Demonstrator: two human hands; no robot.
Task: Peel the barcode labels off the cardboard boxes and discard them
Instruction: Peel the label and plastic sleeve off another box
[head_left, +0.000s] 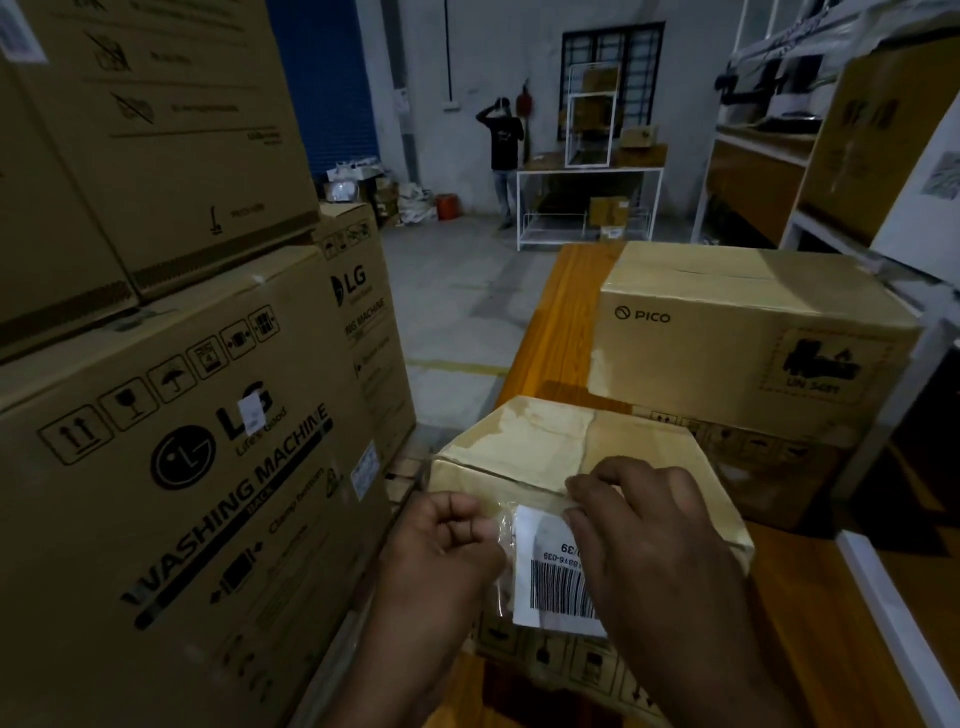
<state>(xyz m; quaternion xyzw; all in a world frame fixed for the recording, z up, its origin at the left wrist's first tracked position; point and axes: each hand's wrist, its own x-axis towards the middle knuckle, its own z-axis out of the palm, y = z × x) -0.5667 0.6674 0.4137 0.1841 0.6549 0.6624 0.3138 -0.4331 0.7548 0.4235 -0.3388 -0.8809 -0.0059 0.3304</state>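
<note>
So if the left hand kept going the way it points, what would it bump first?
Probably the barcode label on the near box, which sits right beside the left hand.

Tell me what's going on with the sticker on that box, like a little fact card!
place: wooden table
box in work: small cardboard box, nearest
sticker: barcode label on its near side, not yet off
left hand: pinches clear tape at the label's left edge
right hand: covers the label's right side, fingertips at its top edge; grip hidden
behind: bigger box
to the left: washing machine boxes
</note>
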